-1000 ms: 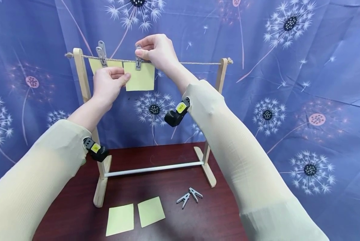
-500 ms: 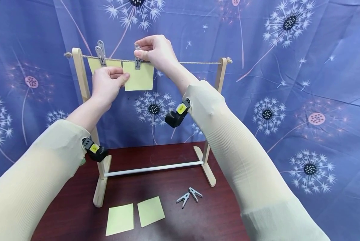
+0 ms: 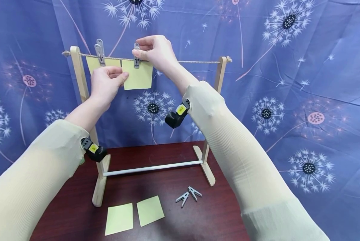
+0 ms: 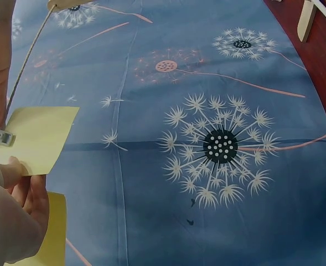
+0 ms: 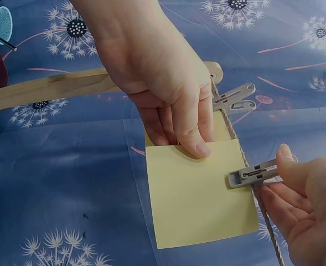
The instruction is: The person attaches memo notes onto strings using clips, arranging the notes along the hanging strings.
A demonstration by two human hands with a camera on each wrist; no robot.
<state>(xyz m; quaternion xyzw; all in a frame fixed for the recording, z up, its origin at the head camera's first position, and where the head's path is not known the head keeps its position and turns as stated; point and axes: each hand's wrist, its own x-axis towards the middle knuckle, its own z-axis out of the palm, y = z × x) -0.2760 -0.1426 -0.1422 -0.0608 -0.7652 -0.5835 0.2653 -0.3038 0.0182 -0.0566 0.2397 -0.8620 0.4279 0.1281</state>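
One thin, square yellow paper at a twisted rope.
Left hand: grip closed to a pinch on the paper's left edge, thumb in front. Right hand: grip pinches a grey slotted clip set over rope and paper top, handles partly hidden. Second paper, left along the rope, partly covered by left hand.
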